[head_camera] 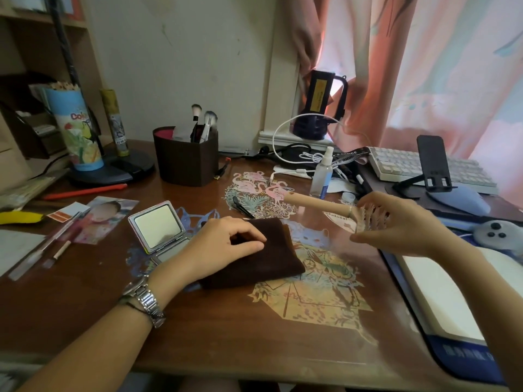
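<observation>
Nearest on the bench (198,335), a metal wristwatch (144,299) sits on the left wrist, and an open white notebook (441,295) lies on a blue mat at the near right. Just beyond, the folded brown cloth (268,258) lies flat on the middle of the bench over pale paper-cut pictures. The left hand (226,244) rests on its left half, fingers curled and thumb meeting forefinger in a pinch on the fabric. Just left of that hand an open compact mirror (160,229) stands tilted. To the right of the cloth and raised off the bench, the right hand (402,222) grasps a wooden hairbrush (319,204) by its bristled head, the handle pointing left and slightly far. Farther back stand a clear spray bottle (321,172), a brown holder (186,159) with makeup brushes, and a white keyboard (396,162) at the far right before a pink curtain (424,66).
</observation>
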{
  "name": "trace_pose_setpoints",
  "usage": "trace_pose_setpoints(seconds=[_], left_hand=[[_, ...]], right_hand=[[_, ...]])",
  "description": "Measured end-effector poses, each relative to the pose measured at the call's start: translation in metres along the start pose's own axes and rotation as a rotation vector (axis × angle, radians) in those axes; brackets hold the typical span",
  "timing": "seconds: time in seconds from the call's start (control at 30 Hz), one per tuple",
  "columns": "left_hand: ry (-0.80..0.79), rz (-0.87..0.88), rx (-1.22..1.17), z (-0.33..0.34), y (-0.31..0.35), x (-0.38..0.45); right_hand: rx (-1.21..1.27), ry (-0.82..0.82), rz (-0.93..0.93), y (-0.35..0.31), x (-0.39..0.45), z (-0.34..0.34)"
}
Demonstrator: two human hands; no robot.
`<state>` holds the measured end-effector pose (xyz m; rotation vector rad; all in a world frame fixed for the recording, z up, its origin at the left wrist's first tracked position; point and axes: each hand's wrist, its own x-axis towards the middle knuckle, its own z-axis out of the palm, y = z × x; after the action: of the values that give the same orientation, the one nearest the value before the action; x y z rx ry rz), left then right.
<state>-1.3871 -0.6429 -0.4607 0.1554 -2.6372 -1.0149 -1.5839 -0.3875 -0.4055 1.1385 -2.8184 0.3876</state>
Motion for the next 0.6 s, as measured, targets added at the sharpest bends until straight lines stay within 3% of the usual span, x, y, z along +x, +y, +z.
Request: trace_pose_setpoints(seconds=[0.23, 0.6], left_hand=[[0.254, -0.064, 0.015, -0.012, -0.008, 0.006], [0.287, -0.126, 0.052, -0.015, -0.021, 0.010]], right_hand=[[0.050, -0.037, -0.045, -0.042, 0.049, 0.019], [0.120, -0.120, 0.004, -0.091, 0.119, 0.065]])
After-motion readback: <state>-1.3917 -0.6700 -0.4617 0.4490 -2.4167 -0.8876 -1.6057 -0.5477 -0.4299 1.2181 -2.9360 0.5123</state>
